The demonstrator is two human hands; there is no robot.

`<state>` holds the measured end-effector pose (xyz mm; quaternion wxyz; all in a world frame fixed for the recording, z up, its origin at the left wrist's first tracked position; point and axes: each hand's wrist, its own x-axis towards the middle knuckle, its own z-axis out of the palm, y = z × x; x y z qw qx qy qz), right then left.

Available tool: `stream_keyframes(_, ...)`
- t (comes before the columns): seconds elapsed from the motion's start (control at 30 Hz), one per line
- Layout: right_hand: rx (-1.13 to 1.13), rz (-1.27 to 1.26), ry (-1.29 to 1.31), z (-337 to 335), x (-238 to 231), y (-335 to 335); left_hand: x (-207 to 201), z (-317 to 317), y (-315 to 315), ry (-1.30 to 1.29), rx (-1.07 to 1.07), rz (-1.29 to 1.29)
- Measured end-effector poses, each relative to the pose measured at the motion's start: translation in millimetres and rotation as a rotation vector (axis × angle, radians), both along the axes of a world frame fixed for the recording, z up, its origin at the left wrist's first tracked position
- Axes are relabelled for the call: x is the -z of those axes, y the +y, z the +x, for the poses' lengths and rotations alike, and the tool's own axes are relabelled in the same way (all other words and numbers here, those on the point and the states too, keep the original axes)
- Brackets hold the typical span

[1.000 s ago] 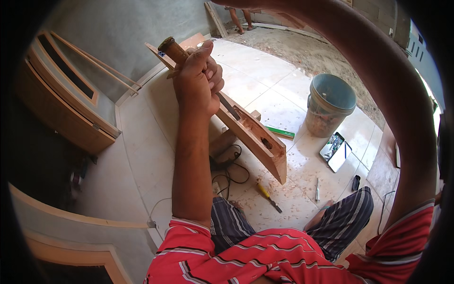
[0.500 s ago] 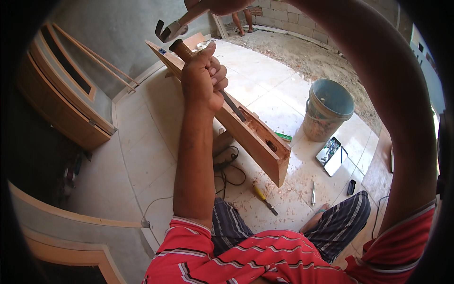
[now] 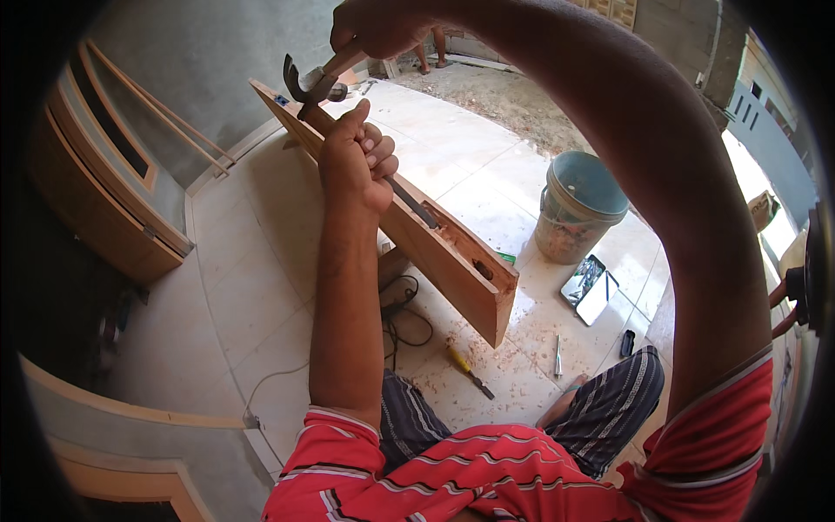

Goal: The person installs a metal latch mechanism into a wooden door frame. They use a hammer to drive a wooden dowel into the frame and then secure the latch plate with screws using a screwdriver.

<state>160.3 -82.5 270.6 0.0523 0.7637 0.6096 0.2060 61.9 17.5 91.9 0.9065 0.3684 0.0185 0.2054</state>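
Observation:
My left hand (image 3: pixel 355 165) is closed around the handle of a chisel (image 3: pixel 412 200). Its blade slants down into a recess cut in the end of a long wooden board (image 3: pixel 426 274). My right hand (image 3: pixel 383 30), at the top of the view, grips a claw hammer (image 3: pixel 315 85). The hammer head is at the top end of the chisel handle; whether they touch I cannot tell. Rough, chipped wood shows in the recess, and a dark hole lies near the board's end.
A grey bucket (image 3: pixel 581 209) stands right of the board. An open case of small parts (image 3: pixel 591 291), a yellow-handled chisel (image 3: pixel 470 372), a dark cable (image 3: pixel 409 326) and wood shavings lie on the tiles. Another person's legs (image 3: pixel 430 52) show at the back.
My right hand has brought the hammer down onto or close to the chisel handle, where it was raised above it. My left hand still holds the chisel in the recess; the view has shifted slightly.

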Motion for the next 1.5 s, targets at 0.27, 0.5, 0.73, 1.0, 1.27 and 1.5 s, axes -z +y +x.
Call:
stream_keyframes(0.27, 0.075, -0.335, -0.081, 11.7, 16.4, 64.4, 18.4, 9.1, 19.1, 0.094, -0.008, -0.075)
stream_keyframes(0.5, 0.334, -0.233, -0.048, -1.2, 18.9, 71.6, 40.8, 32.6, 50.9, 0.012, 0.023, -0.068)
stream_keyframes(0.73, 0.367, -0.169, -0.05, 27.3, 35.1, 88.7, 48.6, 38.5, 42.7, 0.073, 0.046, -0.168)
stream_keyframes(1.0, 0.353, -0.08, -0.05, 5.5, 33.0, 68.0, 41.8, 28.4, 47.5, 0.144, -0.022, -0.149)
stream_keyframes(1.27, 0.29, -0.273, -0.126, -35.9, 19.7, 57.3, 39.1, 18.7, 25.6, 0.18, 0.074, -0.146)
stream_keyframes(1.5, 0.292, -0.124, -0.123, -25.4, 30.9, 64.9, 31.0, 8.6, 4.7, 0.139, 0.04, -0.093)
